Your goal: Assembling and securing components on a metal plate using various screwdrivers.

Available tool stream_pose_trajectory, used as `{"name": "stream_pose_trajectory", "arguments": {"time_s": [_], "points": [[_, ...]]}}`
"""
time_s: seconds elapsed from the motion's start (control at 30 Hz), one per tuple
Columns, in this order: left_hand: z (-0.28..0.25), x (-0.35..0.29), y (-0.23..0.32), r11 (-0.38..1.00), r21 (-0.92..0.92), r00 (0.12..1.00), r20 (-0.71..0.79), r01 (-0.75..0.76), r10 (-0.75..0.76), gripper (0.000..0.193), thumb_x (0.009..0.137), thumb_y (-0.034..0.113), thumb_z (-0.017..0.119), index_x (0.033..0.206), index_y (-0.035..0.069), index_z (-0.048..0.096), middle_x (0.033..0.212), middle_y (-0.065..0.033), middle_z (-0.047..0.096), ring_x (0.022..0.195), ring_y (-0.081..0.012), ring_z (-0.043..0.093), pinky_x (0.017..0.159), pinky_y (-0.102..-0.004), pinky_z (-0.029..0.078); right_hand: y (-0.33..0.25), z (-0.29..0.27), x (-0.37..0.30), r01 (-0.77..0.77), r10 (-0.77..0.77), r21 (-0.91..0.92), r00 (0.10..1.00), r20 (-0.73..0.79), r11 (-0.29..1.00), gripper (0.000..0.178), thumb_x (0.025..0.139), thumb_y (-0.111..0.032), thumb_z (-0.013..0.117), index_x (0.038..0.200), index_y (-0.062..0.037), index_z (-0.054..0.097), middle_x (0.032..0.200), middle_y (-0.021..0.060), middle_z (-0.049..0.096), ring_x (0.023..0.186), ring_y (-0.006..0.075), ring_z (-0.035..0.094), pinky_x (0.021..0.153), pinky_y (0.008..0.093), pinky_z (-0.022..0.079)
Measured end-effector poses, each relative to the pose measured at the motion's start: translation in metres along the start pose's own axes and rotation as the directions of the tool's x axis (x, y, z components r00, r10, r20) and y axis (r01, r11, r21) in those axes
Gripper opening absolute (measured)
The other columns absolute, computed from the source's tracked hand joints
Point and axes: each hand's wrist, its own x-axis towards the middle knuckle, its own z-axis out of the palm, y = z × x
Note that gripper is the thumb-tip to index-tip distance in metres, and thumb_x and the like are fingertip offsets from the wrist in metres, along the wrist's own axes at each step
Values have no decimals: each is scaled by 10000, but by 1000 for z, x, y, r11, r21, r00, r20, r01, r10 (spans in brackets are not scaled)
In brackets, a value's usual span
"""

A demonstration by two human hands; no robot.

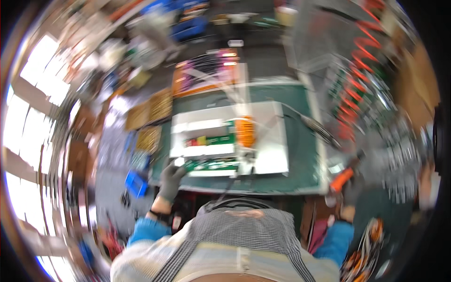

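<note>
My left hand point(171, 182), in a grey glove, is at the near left corner of a white panel point(272, 150). Its blurred fingertips meet or overlap the panel's edge; I cannot tell whether they grip it. Green circuit boards point(213, 164) lie on the panel's left part, and an orange coil point(244, 132) sits near its middle with pale and dark wires. Off the mat's right side, my dark-gloved right hand point(353, 188) is closed around an orange-handled tool point(342, 180). Motion blur hides the tool's exact kind.
Under the panel lies a green mat point(300, 117). Behind stands an orange-rimmed tray point(204, 73) of dark wires. At left are brown boxes of small parts point(160, 104) and a blue bin point(136, 184). A coiled red hose point(352, 101) hangs at right, near a grey cable point(322, 130).
</note>
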Motion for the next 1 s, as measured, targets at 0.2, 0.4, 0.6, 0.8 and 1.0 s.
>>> {"name": "stream_pose_trajectory", "arguments": {"time_s": [0.2,0.4,0.6,0.8,1.0], "points": [[-3,-4,-12,952,77,948,-90,-298,304,231,819,175,667,869,-50,665,1387,-166,442,1124,-270,557,888,-333,463,-6,10,55,350,-168,-552,920,353,757,439,803,-178,556,1218,-46,496,1319,201,455,1286,379,372,1038,482,326],[5,-6,-27,936,-69,916,-243,-345,319,164,831,126,659,913,-16,653,1330,-148,492,1045,-236,589,853,-308,484,-16,17,83,477,-98,-581,821,562,660,593,651,-346,686,1158,-76,535,1317,199,463,1314,397,342,1098,488,256],[-27,9,-89,885,-363,796,-605,-290,13,288,851,161,669,1097,21,615,1124,-97,632,974,-198,614,854,-302,483,-59,7,64,465,-377,-325,876,299,823,489,757,-302,622,1133,-9,513,1274,224,478,1297,403,347,1094,493,279],[-151,38,-159,974,-25,586,-795,226,-156,459,765,184,707,1179,36,571,1113,-172,635,1042,-299,611,887,-353,483,-193,43,67,312,-312,-47,950,9,949,543,803,-307,589,1223,4,442,1344,211,411,1332,363,303,1116,456,237],[-227,64,-225,850,469,956,-265,240,-124,465,736,185,678,1184,115,575,1151,-214,597,1097,-373,557,931,-420,458,-296,66,75,253,-216,381,967,-136,890,598,849,-312,556,1312,17,370,1414,197,343,1366,323,259,1139,420,196]]}}
